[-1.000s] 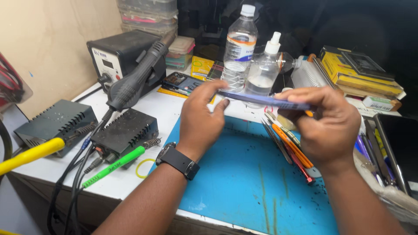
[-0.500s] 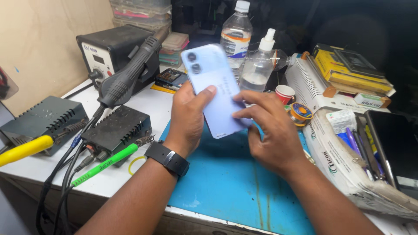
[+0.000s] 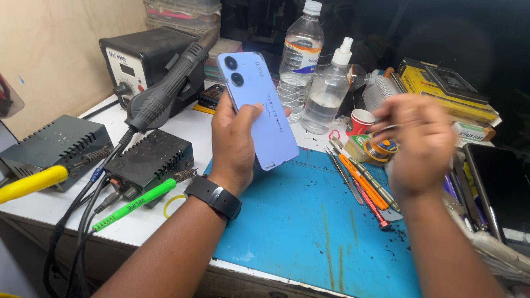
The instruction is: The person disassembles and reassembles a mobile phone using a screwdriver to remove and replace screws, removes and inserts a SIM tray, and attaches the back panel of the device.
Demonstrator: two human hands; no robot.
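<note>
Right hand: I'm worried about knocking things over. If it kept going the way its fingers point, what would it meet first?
Probably the solder roll just beyond the blurred right hand, then the small red cup; depth is unclear.

Smooth matt lilac phone back (image 3: 259, 110); stained blue rubbery mat (image 3: 309, 221).

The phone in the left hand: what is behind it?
Behind the light-blue phone stand a water bottle and a clear squeeze bottle. The left hand grips the phone; its screen side faces away, unseen.
</note>
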